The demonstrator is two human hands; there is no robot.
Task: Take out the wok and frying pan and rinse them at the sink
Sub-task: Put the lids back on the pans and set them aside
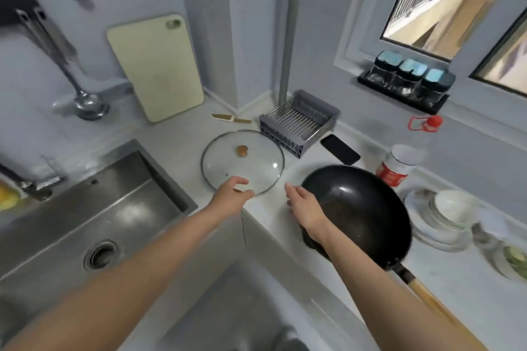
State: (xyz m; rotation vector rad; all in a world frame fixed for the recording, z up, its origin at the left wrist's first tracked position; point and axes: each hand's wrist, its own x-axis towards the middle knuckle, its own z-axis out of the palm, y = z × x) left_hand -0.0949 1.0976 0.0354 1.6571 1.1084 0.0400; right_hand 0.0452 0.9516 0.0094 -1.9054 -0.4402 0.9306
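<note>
A black wok (365,208) with a wooden handle (433,299) sits on the white counter at the right. Part of another dark pan shows under its near left edge, but I cannot tell what it is. My right hand (303,202) hovers open over the wok's left rim, fingers spread, holding nothing. Over the near edge of a glass lid (242,159) lying flat on the counter is my left hand (231,194), open with curled fingers. The steel sink (94,208) lies at the left with its drain (100,255) visible.
A dish rack (299,122) and a black phone (340,149) lie behind the wok. Stacked plates and a white bowl (453,205) sit right of it, beside a red-labelled jar (396,165). A cutting board (155,65) leans on the wall. A ladle (88,105) hangs above the sink.
</note>
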